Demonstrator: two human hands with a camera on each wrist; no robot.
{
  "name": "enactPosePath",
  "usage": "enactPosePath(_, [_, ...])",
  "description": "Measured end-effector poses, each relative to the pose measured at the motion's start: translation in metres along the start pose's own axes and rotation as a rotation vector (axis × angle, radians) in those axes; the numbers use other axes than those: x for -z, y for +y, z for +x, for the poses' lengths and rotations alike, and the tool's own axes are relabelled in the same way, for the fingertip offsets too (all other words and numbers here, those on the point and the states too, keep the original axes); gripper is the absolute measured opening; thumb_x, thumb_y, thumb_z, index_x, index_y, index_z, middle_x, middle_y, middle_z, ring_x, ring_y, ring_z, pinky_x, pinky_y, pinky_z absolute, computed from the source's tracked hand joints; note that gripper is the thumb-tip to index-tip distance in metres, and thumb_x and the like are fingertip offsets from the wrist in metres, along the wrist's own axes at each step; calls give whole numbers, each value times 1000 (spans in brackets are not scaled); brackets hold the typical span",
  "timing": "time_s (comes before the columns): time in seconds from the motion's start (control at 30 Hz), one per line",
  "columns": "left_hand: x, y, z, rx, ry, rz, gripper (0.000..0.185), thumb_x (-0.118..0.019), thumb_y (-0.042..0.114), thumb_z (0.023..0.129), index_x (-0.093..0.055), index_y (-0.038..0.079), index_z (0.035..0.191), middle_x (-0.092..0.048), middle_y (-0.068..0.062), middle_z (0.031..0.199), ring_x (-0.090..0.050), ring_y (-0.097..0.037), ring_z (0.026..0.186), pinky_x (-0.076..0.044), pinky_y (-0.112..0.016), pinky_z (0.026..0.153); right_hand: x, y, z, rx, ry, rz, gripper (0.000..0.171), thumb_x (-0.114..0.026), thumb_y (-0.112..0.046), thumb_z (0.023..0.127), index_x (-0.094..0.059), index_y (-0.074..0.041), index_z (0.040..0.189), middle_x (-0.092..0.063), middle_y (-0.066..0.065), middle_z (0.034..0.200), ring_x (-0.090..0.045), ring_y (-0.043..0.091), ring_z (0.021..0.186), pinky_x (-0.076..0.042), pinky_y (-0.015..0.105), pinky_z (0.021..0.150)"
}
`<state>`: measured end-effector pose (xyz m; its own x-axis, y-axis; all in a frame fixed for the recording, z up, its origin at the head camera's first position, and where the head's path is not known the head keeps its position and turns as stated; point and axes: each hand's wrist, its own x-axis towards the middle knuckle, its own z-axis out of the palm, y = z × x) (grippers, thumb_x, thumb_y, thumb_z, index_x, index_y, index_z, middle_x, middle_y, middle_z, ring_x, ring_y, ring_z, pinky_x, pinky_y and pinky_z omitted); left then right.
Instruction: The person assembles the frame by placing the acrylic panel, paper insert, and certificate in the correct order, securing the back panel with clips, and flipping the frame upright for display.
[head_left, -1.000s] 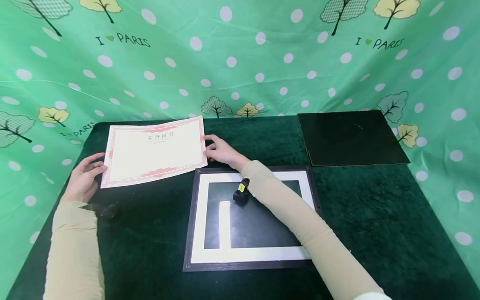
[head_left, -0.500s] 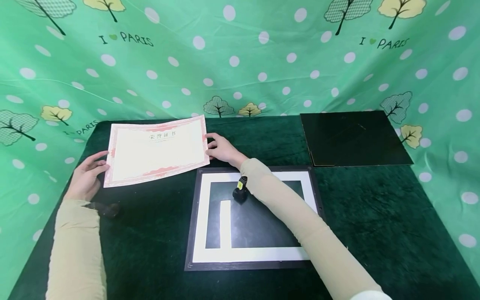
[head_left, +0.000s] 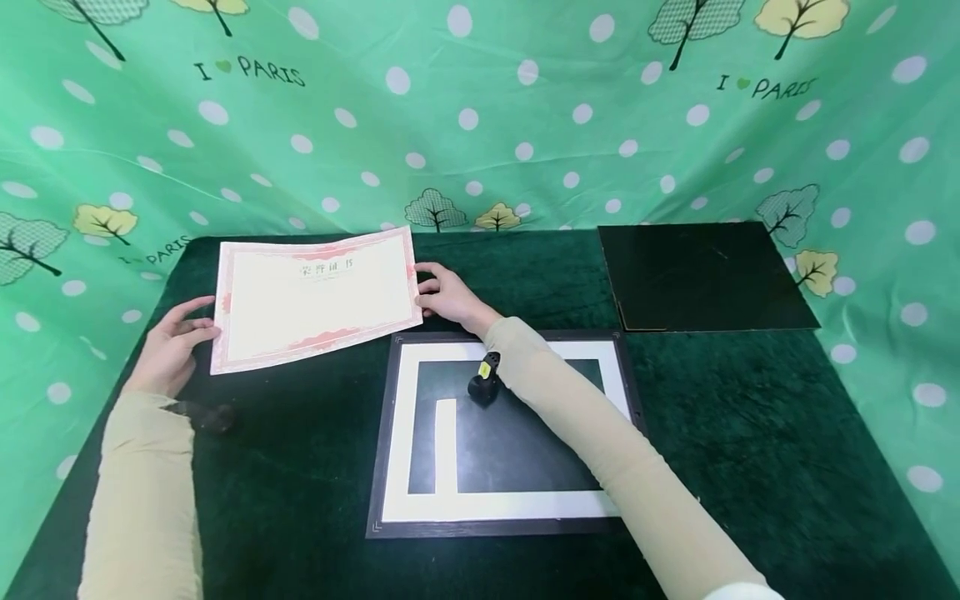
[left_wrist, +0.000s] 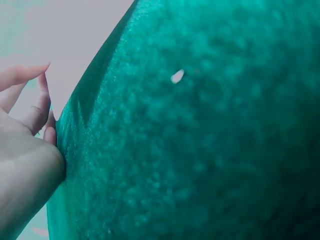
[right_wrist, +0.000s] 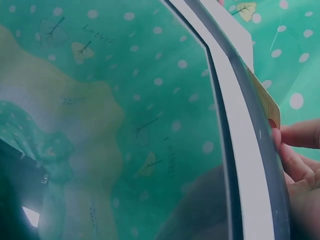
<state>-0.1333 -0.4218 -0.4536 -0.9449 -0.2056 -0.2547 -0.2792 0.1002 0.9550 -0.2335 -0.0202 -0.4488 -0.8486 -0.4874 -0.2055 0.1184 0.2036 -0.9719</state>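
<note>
A certificate sheet (head_left: 318,304) with a pink border and printed characters is held up at the back left, slightly bowed. At its left edge, my left hand (head_left: 171,350) pinches the paper between thumb and fingers. My right hand (head_left: 456,300) pinches the right edge. The left wrist view has the left hand (left_wrist: 27,150) close beside the pale sheet (left_wrist: 87,30). Below the right forearm lies a dark picture frame (head_left: 380,458) with a white inner border and a glossy pane. In the right wrist view, the right hand (right_wrist: 302,175) appears just beyond the frame's edge (right_wrist: 265,165).
A black flat board (head_left: 708,275) lies at the back right. Dark green cloth (head_left: 300,483) covers the table. A green dotted curtain (head_left: 495,108) rises behind it. A bright white strip shows on the frame's pane, probably a reflection.
The certificate and both hands have shifted slightly to the right and away from me. Both hands keep their hold on its edges. The picture frame and black board stay in place.
</note>
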Motion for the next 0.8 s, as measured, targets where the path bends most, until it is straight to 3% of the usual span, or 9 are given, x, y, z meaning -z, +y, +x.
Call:
enactPosePath(0.23, [-9,5,-3,-63,16,271,52,-55,12,98,-42,31,145,-47,3,103,-42,-11,93,-33,-21,79,6,-8,-8,12,18,-20,57,-54,3,96,-35,-9,148,-62,18,117,-60,19,83,-49,28,67])
enactPosePath(0.4, [-18,17,-6,-149,7,311,53,-55,8,98,-42,26,146,-51,4,101,-45,-12,93,-37,-18,76,16,-12,-17,23,42,-13,56,-54,2,96,-36,-10,148,-62,16,117,-60,21,88,-48,30,68])
enactPosePath(0.53, [-24,28,-10,-165,-30,254,51,-55,11,99,-41,23,147,-49,-1,104,-47,-14,93,-42,-16,74,23,-12,-23,35,51,-13,56,-55,0,96,-37,-12,148,-62,14,118,-60,20,90,-47,29,68])
enactPosePath(0.8, [-39,42,-27,-127,-123,52,58,-64,15,94,-41,20,147,-44,-7,111,-51,-15,98,-50,-16,77,41,-11,-44,52,49,-54,57,-57,-2,96,-38,-16,147,-63,12,117,-59,21,89,-47,32,67])
